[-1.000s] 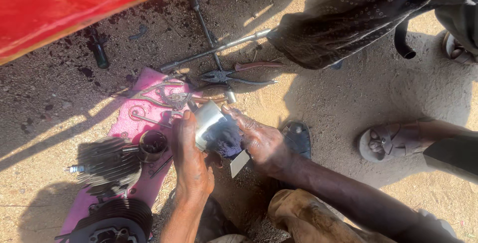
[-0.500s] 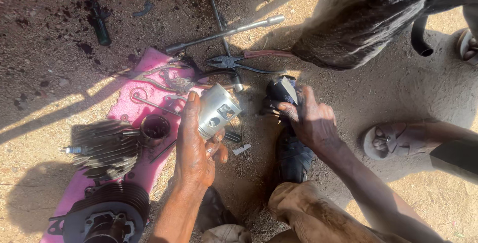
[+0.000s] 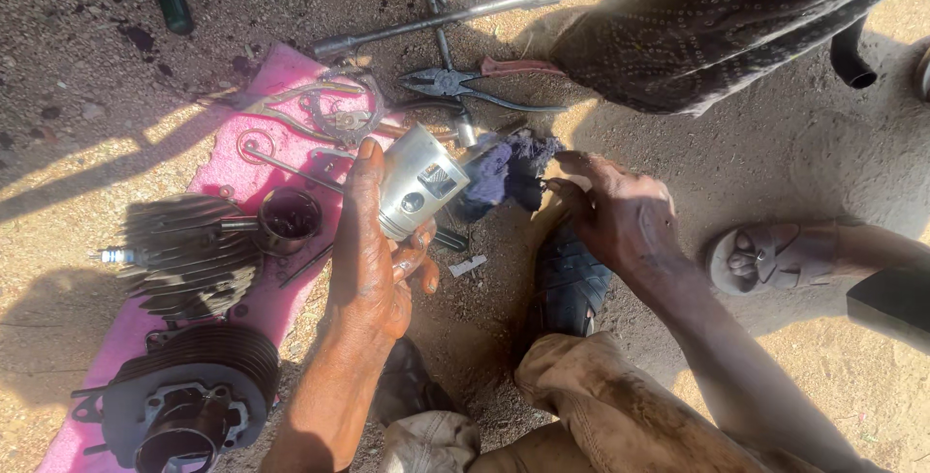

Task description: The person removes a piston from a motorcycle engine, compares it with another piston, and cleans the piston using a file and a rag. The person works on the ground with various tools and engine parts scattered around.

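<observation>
1. Head view: left hand (image 3: 373, 260) grips a piston (image 3: 418, 183), silver metal cylinder, round pin hole in its side.
2. Piston held above the dirt ground (image 3: 794, 144), just right of the pink cloth (image 3: 232, 168); long axis tilts up-right.
3. Right hand (image 3: 620, 216), fingers loosely curled, touches a dark purple rag (image 3: 504, 168) beside the piston.
</observation>
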